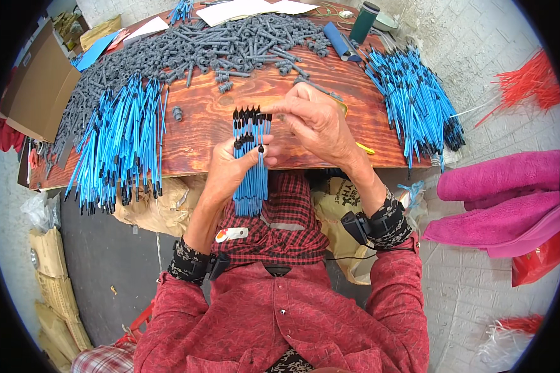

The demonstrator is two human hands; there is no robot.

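My left hand (223,169) is closed around a bundle of thin blue sticks (250,189) with black tips, held upright over the near table edge. The thumb lies across the front of the bundle. Black tips show in two rows, one at the top and one just above the thumb. My right hand (320,121) is closed in a pinch, its fingertips against the right end of the upper row of black tips (249,113). What sits between those fingertips is too small to make out.
A wide heap of grey plastic plugs (230,43) covers the far side of the wooden table (199,137). Piles of blue sticks lie left (121,143) and right (417,102). A green flask (364,23) stands far right. A cardboard box (40,81) is at left, pink towels (498,202) at right.
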